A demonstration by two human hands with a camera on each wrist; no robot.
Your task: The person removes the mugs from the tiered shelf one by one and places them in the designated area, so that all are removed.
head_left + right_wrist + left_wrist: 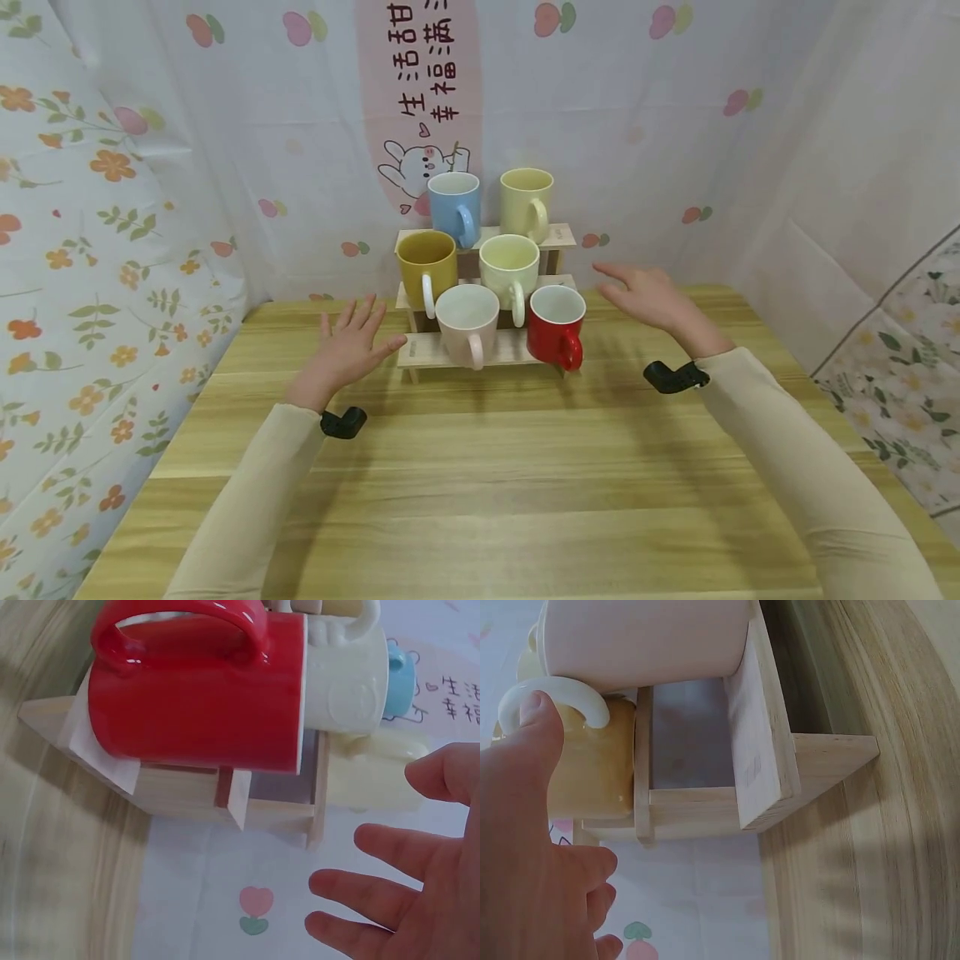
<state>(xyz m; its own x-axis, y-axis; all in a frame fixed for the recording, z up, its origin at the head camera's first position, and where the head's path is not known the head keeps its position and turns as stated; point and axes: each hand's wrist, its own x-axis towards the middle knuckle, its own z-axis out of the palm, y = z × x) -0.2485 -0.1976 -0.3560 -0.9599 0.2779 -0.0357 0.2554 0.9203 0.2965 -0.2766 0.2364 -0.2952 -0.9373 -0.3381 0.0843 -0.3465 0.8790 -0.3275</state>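
Note:
A three-step wooden rack (510, 350) carries several mugs, two to a step. On the lowest step stand a pale pink mug (461, 321) and a red mug (555, 325). The middle step bears a mustard-yellow mug (427, 271) with a white handle and a cream mug (510, 271). Up top are a blue mug (453, 204) and a pale yellow mug (525, 204). My left hand (347, 350) is spread to the rack's left, holding nothing. To its right my right hand (648, 298) reaches toward it, fingers extended, also holding nothing.
The rack stands toward the back of a wood-grain table (480, 483). A white cloth (300, 192) with printed tulips, a rabbit and lettering hangs behind it. Floral cloths (97, 308) hang at both sides. Each wrist wears a black camera mount (675, 377).

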